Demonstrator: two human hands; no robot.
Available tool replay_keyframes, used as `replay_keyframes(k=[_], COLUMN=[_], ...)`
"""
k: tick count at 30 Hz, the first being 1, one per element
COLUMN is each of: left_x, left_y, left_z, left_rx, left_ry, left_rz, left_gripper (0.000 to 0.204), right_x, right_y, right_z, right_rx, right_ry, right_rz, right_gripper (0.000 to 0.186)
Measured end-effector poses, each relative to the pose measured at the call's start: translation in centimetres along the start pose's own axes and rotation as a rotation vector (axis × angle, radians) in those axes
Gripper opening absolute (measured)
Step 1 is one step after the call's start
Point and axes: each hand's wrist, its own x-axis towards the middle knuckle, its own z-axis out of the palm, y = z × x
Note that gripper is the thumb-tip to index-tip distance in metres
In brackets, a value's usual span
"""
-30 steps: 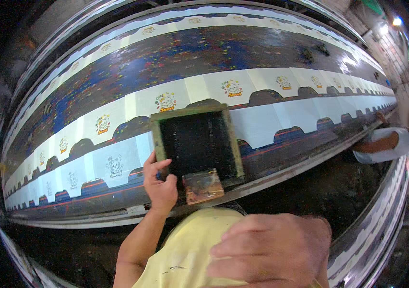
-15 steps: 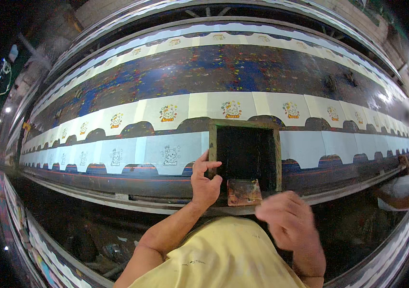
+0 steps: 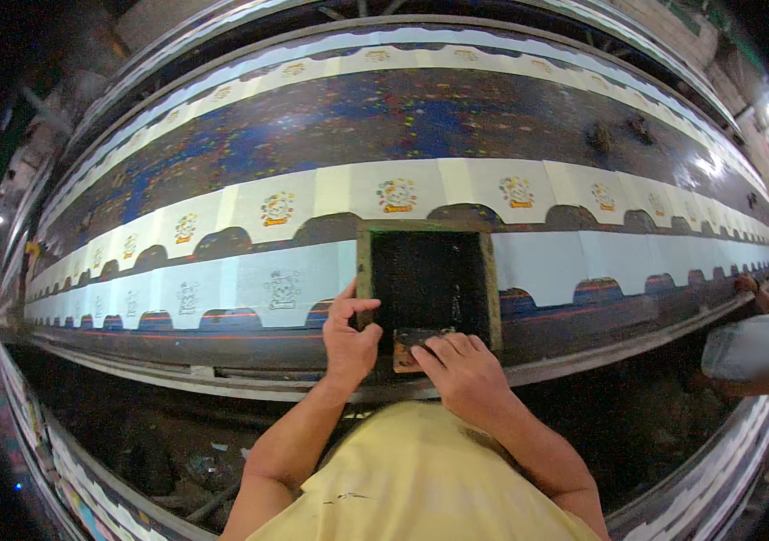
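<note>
A wooden-framed printing screen point(image 3: 494, 293) with a dark mesh lies over the row of pale blue fabric pieces point(image 3: 321, 266) at the table's near side. My left hand point(image 3: 349, 343) grips its left bar, with fingers on both sides of the wood. At the screen's near end, my right hand point(image 3: 470, 374) is closed on the top of a small stained squeegee point(image 3: 405, 361); its fingers hide part of it. Left of the screen, the blue pieces bear dark outline drawings of a cartoon animal. Those to its right look plain.
Behind lies a row of cream pieces point(image 3: 470, 194) with coloured cartoon prints. A paint-spattered dark table point(image 3: 357, 117) stretches beyond, with more rows at the far edge. Another person point(image 3: 750, 347) is at the right, an arm reaching to the table. A rail point(image 3: 249, 383) edges the near side.
My right hand has come in from the right and taken hold of the squeegee. My left hand keeps its place on the screen. The whole view has shifted a little.
</note>
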Motion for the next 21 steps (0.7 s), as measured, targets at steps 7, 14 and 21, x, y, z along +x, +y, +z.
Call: replay_keyframes(k=[7,14,21], left_x=[0.6,2.6,4.0], left_y=[-0.6,0.5,1.2], left_z=[-0.6,-2.5,-2.9], left_rx=[-0.078,0.018,-0.051], left_ry=[-0.049,-0.121,-0.176], left_rz=[-0.061,-0.082,-0.261], left_gripper=[0.036,0.048,0.068], right_x=[1.9,2.5,2.8], right_y=[1.2,1.5,0.9], right_z=[-1.2,-0.2,0.7], right_rx=[0.114,0.031,0.131], right_ry=[0.120,0.212,0.235], right_rz=[0.262,0.748,0.736], right_gripper=[0.039,0.038,0.036])
